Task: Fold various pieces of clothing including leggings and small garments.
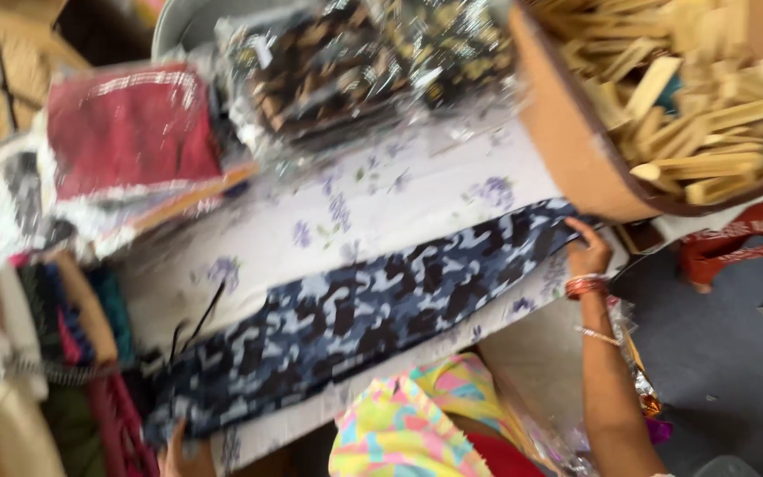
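From the head camera, the person is stretching a length of blue camouflage cloth [355, 318] across a bench covered by a white sheet with purple flowers [381, 199], and the cloth is lying slantwise, its far end up toward the right and its near end down at the left, as if it is being pulled flat between the two hands so that it lies smooth. The right hand [589, 252], with red bangles at the wrist, is resting on the cloth's far right end; the fingers are curling over the edge, partly closed, seemingly pinching it, though the blur is making the grip hard to read. The left hand [178, 455] is showing only at the bottom edge, just under the cloth's near end; I cannot tell whether it is gripping the cloth or how far it is open. Around the cloth, a red packed garment [130, 132] and dark patterned packets in clear wrap [328, 66] are sitting at the back of the bench, a cardboard box of pale wooden strips [691, 97] is overhanging the right end, and folded fabrics [55, 336] are stacked at the left.
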